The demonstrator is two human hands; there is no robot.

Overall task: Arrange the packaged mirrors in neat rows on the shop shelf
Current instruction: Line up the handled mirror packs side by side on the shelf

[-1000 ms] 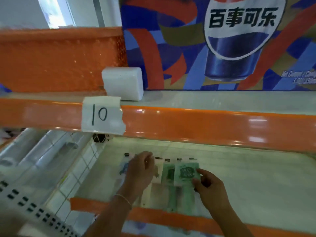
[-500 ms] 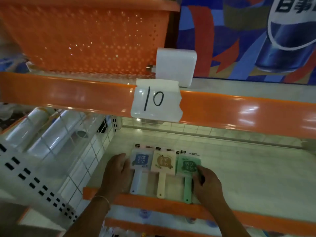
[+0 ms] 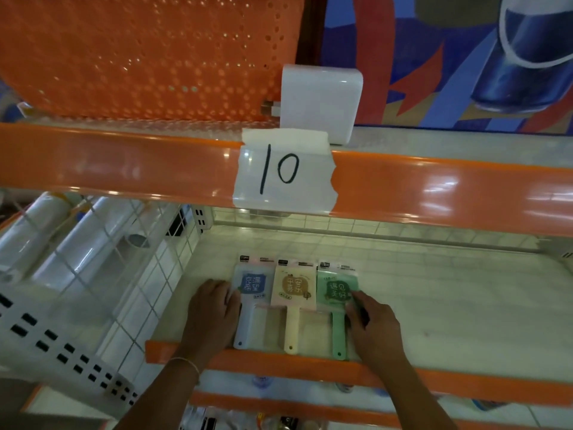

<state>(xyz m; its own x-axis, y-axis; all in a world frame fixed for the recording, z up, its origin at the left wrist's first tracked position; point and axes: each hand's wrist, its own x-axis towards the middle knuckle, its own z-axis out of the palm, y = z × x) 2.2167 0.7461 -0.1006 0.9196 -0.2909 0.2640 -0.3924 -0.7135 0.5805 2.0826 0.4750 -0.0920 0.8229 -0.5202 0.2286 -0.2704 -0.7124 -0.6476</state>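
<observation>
Left hand (image 3: 214, 308) lies flat, fingers against the blue mirror (image 3: 248, 302); right hand (image 3: 370, 325), fingers extended, touches the green mirror (image 3: 336, 293).

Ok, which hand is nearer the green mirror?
Right. The right hand touches the green mirror at its right edge, beside the handle. The left hand is two mirrors away, resting at the blue mirror's left edge.
</observation>
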